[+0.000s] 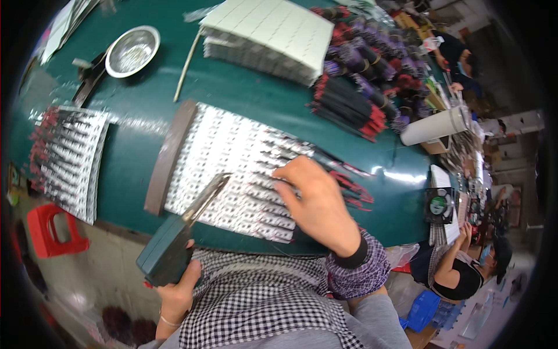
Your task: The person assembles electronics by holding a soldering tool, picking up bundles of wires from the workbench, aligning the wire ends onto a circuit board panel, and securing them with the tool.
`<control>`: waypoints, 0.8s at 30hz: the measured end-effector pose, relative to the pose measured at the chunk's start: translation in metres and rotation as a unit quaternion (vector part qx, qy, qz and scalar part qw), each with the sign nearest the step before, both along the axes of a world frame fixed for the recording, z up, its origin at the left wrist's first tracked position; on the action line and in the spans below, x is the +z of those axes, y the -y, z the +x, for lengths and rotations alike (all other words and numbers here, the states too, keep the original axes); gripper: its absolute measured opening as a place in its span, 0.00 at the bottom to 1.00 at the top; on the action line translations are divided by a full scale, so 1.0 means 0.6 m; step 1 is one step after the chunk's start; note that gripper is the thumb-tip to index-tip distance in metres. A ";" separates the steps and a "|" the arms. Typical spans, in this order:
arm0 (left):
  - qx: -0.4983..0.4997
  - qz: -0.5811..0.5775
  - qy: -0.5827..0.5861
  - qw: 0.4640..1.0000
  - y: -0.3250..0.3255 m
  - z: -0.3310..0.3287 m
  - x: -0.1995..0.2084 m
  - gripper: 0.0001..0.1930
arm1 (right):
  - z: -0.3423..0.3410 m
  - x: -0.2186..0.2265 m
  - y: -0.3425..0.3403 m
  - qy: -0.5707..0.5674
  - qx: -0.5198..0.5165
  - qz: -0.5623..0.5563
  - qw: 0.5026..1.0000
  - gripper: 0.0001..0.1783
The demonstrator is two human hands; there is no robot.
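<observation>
In my left hand (pixel 179 294) is a dark green soldering gun (pixel 165 251), gripped by its handle. Its metal tip slants up over a white panel of small circuit boards (pixel 218 139) marked with rows of dark dots. My right hand (pixel 319 203) is over the panel's right part, thumb and forefinger closed on a thin black wire, mostly hidden by the fingers. Rows of black wires (pixel 270 203) lie on that side of the panel, and red-ended ones (pixel 354 189) stick out past its right edge. A brown bar (pixel 168 160) runs along the panel's left edge.
On the green table (pixel 136 151) stand a metal bowl (pixel 132 51), a stack of white panels (pixel 267 35), bundled black-and-red wires (pixel 349 107) and a white cylinder (pixel 435 125). A wired panel (pixel 75 163) lies left. A red stool (pixel 55 230) and co-workers (pixel 465 267) are beyond.
</observation>
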State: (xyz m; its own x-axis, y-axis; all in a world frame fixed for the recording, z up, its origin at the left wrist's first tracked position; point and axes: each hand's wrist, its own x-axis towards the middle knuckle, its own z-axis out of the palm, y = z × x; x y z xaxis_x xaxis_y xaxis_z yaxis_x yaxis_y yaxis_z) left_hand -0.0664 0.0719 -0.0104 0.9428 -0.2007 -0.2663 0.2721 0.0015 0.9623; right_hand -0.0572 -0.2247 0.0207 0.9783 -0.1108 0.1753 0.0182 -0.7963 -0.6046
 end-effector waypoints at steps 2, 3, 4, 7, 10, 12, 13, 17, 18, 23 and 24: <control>-0.011 -0.021 -0.001 1.000 0.002 0.011 0.004 0.24 | 0.014 0.006 0.072 0.019 -0.064 -0.095 0.993 0.11; -0.013 -0.028 -0.009 0.999 0.006 0.015 0.003 0.24 | 0.025 -0.004 0.113 0.045 -0.085 -0.171 0.981 0.13; 0.012 -0.022 -0.024 0.999 0.015 0.017 -0.002 0.25 | 0.037 -0.025 0.153 0.057 -0.101 -0.214 0.970 0.13; -0.007 -0.014 -0.016 1.000 0.024 0.024 -0.005 0.27 | 0.064 -0.071 0.223 0.074 -0.107 -0.292 0.947 0.12; 0.003 -0.015 -0.016 1.000 0.028 0.024 -0.005 0.26 | 0.089 -0.091 0.232 0.061 -0.086 -0.376 0.921 0.08; -0.002 -0.018 -0.014 1.000 0.033 0.026 -0.006 0.26 | 0.093 -0.084 0.237 0.040 -0.085 -0.462 0.882 0.04; 0.006 -0.016 -0.021 1.000 0.038 0.026 -0.007 0.27 | 0.094 -0.082 0.239 0.039 -0.091 -0.466 0.879 0.04; 0.039 0.022 -0.009 0.999 0.036 0.023 -0.007 0.28 | 0.113 -0.111 0.219 0.034 -0.163 -0.481 0.860 0.05; -0.017 0.059 0.032 0.998 0.032 0.029 -0.019 0.29 | 0.106 -0.118 0.222 0.021 -0.184 -0.459 0.869 0.06; -0.045 0.029 0.082 0.995 0.038 0.033 0.003 0.24 | 0.121 -0.146 0.222 -0.016 -0.187 -0.394 0.900 0.11; -0.021 0.019 0.078 0.997 0.039 0.030 0.012 0.23 | 0.113 -0.142 0.222 -0.002 -0.174 -0.397 0.901 0.11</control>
State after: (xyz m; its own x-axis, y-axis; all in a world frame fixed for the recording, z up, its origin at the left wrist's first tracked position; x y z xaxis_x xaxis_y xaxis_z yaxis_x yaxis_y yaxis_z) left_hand -0.0481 0.0485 -0.0030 0.9644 -0.2325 -0.1258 0.1186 -0.0445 0.9919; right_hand 0.0107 -0.3577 -0.0644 0.9097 -0.2511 0.3309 -0.3162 -0.9352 0.1597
